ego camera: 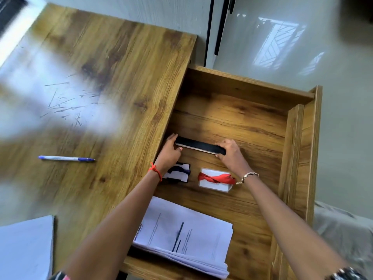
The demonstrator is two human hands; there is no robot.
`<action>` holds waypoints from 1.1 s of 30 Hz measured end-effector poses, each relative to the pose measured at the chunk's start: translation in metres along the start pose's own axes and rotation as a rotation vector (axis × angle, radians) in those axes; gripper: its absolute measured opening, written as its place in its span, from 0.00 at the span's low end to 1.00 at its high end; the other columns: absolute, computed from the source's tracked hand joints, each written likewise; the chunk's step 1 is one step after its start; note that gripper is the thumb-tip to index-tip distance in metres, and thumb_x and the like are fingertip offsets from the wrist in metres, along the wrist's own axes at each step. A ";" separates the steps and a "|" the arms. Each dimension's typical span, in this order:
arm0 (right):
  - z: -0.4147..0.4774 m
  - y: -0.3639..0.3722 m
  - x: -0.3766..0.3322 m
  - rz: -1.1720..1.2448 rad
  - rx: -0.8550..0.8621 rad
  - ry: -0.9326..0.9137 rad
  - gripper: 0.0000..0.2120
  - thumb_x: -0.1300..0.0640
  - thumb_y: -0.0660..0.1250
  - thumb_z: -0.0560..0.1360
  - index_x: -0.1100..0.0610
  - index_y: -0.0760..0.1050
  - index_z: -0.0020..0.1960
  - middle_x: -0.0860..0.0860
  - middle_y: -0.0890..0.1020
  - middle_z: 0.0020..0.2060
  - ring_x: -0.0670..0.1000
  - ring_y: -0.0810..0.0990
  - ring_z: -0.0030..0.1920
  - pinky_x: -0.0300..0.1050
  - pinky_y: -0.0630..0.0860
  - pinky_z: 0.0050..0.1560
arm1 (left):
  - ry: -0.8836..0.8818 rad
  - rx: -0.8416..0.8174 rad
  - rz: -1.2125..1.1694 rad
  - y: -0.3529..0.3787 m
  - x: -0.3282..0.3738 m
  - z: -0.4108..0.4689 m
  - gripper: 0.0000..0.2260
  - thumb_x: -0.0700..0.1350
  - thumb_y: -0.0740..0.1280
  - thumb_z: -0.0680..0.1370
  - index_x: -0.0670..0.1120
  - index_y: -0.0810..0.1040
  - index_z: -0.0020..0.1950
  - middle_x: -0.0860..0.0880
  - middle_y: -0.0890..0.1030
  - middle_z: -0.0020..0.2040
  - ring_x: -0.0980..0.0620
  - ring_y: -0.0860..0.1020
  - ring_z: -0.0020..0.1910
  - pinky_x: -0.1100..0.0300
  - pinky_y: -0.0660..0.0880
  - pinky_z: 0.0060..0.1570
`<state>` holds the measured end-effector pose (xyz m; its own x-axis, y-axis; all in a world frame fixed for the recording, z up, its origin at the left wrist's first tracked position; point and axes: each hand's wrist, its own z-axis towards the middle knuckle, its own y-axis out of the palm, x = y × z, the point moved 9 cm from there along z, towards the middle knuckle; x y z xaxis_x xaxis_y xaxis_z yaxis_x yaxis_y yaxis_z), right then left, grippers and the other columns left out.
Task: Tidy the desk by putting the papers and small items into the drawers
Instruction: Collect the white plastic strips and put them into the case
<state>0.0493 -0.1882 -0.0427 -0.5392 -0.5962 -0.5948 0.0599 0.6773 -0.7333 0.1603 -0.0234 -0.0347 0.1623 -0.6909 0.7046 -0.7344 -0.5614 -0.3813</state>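
As both hands, left hand point(170, 151) and right hand point(230, 152), pinch the black case's point(199, 147) ends, it settles level in the drawer point(292, 158).

A glossy pale floor point(333, 102) fills the view from 1 to 3 o'clock. On it, at 1 o'clock, lies the bright reflection of a window grille point(276, 43). Two black upright bars point(211, 31) stand at 12 o'clock against a pale textured wall point(161, 11). Grey fabric point(343, 229) lies at 4 o'clock. A dark, blurred grille point(9, 11) sits at 10 o'clock.
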 end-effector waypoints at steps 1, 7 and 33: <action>0.000 0.001 0.001 -0.010 0.006 0.011 0.20 0.62 0.69 0.72 0.60 0.73 0.64 0.54 0.74 0.57 0.52 0.68 0.63 0.53 0.62 0.69 | -0.001 -0.002 -0.002 0.000 0.000 0.001 0.26 0.36 0.60 0.79 0.45 0.56 0.75 0.50 0.53 0.77 0.48 0.55 0.75 0.49 0.55 0.74; 0.003 0.003 -0.001 -0.082 0.013 -0.012 0.22 0.60 0.68 0.73 0.59 0.71 0.66 0.53 0.72 0.57 0.51 0.66 0.64 0.55 0.62 0.69 | 0.000 0.012 0.025 0.001 -0.005 0.004 0.26 0.36 0.60 0.79 0.46 0.57 0.75 0.51 0.53 0.77 0.50 0.55 0.75 0.50 0.55 0.74; -0.054 -0.013 -0.235 0.133 0.273 -0.692 0.07 0.64 0.65 0.73 0.65 0.79 0.50 0.58 0.82 0.42 0.51 0.80 0.42 0.40 0.78 0.44 | 0.346 0.294 -0.248 -0.120 0.013 -0.139 0.10 0.33 0.62 0.76 0.43 0.78 0.54 0.46 0.82 0.47 0.54 0.82 0.44 0.65 0.77 0.44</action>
<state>0.1303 -0.0336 0.1246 0.1327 -0.7127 -0.6888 0.3424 0.6851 -0.6430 0.1591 0.0980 0.1036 0.0437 -0.3574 0.9329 -0.4769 -0.8280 -0.2949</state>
